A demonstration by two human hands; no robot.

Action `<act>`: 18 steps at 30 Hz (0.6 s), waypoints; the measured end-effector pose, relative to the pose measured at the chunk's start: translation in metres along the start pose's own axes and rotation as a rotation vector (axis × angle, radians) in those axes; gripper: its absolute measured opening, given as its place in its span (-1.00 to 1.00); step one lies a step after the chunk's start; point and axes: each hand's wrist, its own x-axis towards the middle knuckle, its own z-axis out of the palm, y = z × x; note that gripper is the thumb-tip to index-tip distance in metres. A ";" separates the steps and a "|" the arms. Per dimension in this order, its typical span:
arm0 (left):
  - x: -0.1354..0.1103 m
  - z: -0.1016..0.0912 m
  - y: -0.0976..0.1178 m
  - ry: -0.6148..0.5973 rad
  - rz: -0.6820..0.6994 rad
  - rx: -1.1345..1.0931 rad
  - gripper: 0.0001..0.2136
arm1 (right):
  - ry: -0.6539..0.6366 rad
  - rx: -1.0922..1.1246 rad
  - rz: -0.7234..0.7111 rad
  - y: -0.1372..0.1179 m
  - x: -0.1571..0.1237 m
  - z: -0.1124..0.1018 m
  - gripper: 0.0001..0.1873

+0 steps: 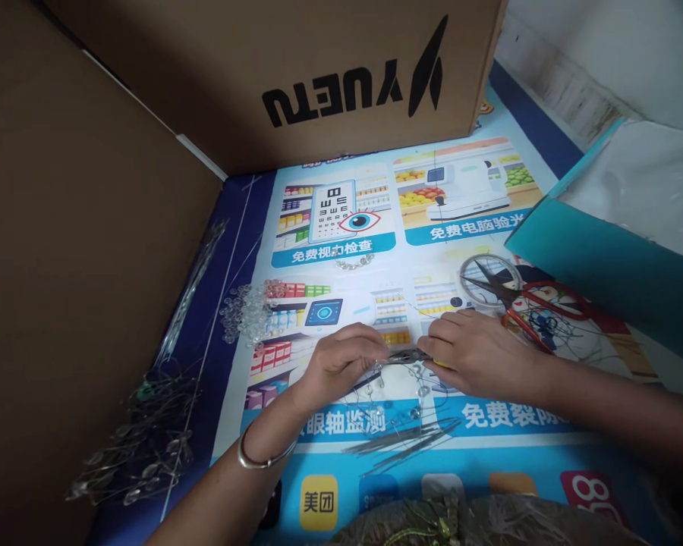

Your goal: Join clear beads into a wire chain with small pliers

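Note:
My right hand (478, 353) is wrapped round a pair of pliers (407, 356); a bit of yellow handle shows under the fingers. The metal jaws point left, towards my left hand (344, 362), whose thumb and fingers pinch a thin wire at the jaw tips. Just below hang or lie fine wires with clear beads (423, 391); which of them are joined to the held wire I cannot tell. Nearer me lies a loose bunch of straight grey wires (404, 438).
Clear beads (247, 311) are heaped at left, with beaded wire pieces (159, 440) and long wires (193, 280) beside the cardboard wall (91, 227). Red-handled scissors (524, 303) rest across a wire coil (471, 280) at right. A teal box (620, 265) stands beyond them.

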 end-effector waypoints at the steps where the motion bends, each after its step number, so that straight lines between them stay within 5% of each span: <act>1: 0.000 0.000 0.000 0.006 -0.004 0.014 -0.86 | -0.003 0.006 0.005 -0.001 0.000 0.001 -0.74; 18: 0.000 0.004 0.001 0.037 -0.039 0.056 -0.91 | 0.026 0.066 0.094 -0.009 -0.001 0.008 -0.77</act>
